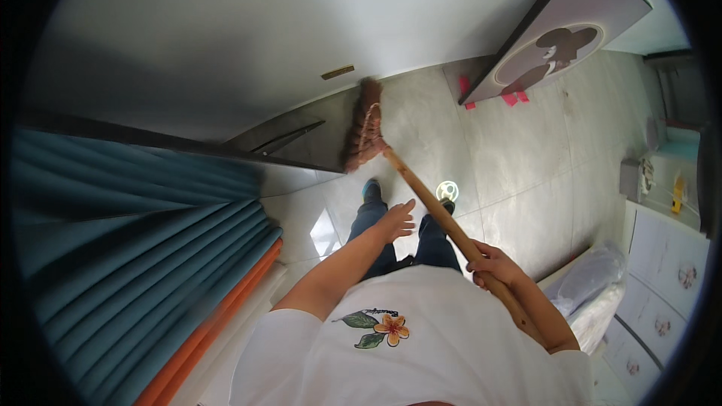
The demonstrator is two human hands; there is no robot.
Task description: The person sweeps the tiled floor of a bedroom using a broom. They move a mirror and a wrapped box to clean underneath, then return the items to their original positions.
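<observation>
My right hand [494, 264] is wrapped around the wooden handle [424, 194] of a broom, whose upper end runs back along my forearm. The broom's reddish-brown fibre head [366, 129] is at the far end, beside the foot of the white wall and the tip of a dark-edged panel. My left hand [397, 222] hangs in front of my legs with its fingers apart, close to the handle but holding nothing. Both my shoes [371, 190] stand on the grey tiled floor [524, 163].
Teal pleated curtains [169, 248] with an orange edge fill the left. A framed picture [558, 39] leans at the wall, pink pieces [510, 99] by its lower edge. On the right are a white drawer cabinet [657, 270] and a plastic-wrapped bundle [592, 282].
</observation>
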